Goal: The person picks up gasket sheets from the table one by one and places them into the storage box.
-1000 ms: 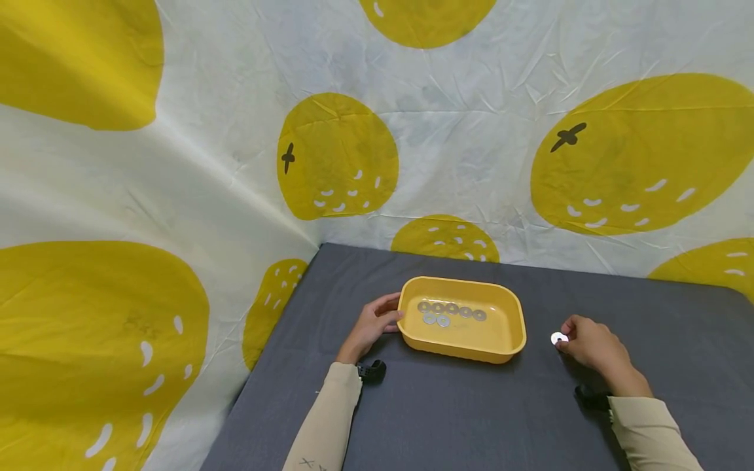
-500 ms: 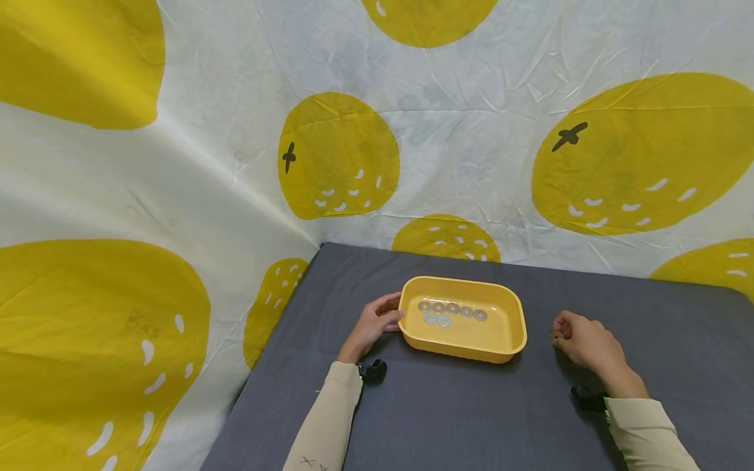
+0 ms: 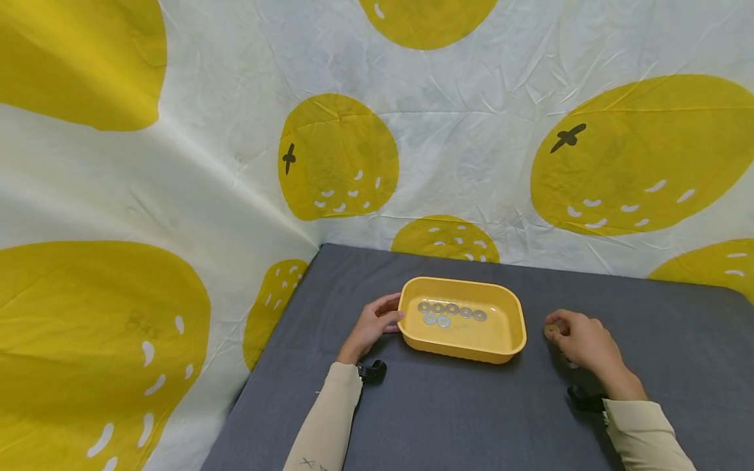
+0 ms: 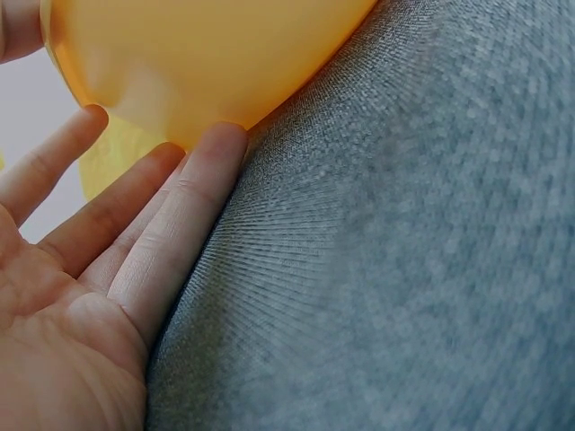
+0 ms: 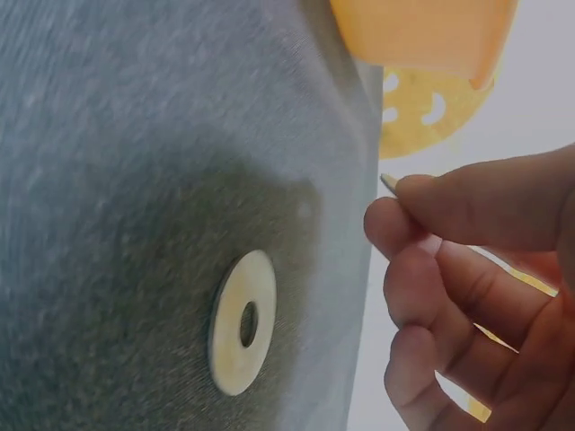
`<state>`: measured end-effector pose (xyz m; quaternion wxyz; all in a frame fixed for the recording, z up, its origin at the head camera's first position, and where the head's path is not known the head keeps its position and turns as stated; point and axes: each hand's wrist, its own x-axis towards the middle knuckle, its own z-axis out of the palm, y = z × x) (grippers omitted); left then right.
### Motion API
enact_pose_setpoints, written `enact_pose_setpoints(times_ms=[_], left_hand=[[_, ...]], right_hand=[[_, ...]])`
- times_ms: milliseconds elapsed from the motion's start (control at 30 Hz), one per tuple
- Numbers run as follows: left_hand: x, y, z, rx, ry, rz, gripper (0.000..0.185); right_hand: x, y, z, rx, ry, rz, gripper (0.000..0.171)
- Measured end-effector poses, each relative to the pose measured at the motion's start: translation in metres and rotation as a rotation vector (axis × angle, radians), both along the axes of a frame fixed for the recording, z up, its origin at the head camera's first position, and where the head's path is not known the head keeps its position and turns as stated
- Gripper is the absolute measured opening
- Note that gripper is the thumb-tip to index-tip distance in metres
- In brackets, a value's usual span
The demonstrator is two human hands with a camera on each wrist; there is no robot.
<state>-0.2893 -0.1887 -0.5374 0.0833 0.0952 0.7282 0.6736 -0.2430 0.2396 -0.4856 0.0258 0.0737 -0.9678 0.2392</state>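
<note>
A yellow plastic tray rests on the grey cloth, with several flat metal washers laid in two rows on its floor. My left hand holds the tray's left end: its thumb lies at the rim, and in the left wrist view its fingers press against the outer wall. To the right of the tray, my right hand pinches a washer between thumb and forefinger; only its edge shows in the right wrist view. A loose washer lies on the cloth below that hand.
Grey cloth covers the table. Behind and to the left hangs a white curtain with large yellow fruit shapes, meeting the table's back edge. Each wrist wears a black camera mount.
My right hand has shifted slightly left toward the tray with the pinched washer, which has tilted. A loose washer now shows beneath that hand. The left hand and tray have stayed put.
</note>
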Motion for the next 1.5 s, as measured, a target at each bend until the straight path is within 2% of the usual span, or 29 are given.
enact_pose_setpoints(times_ms=[433,667,800,1033,1500], left_hand=[[-0.001,0.0,-0.002,0.009,0.005,-0.001,0.05],[-0.002,0.0,-0.003,0.01,-0.009,0.006,0.049],[-0.002,0.0,-0.004,0.007,-0.006,0.01,0.049],[-0.003,0.0,-0.003,0.008,0.002,0.007,0.05],[-0.002,0.0,0.0,0.016,0.001,-0.003,0.049]], right_hand=[[0.006,-0.016,0.015,-0.113,0.164,-0.021,0.03],[0.009,-0.028,0.023,-0.17,0.218,-0.043,0.031],[0.01,-0.037,0.029,-0.191,0.215,-0.052,0.031],[0.01,-0.054,0.037,-0.231,0.159,-0.033,0.033],[0.002,-0.083,0.032,-0.304,0.124,0.062,0.032]])
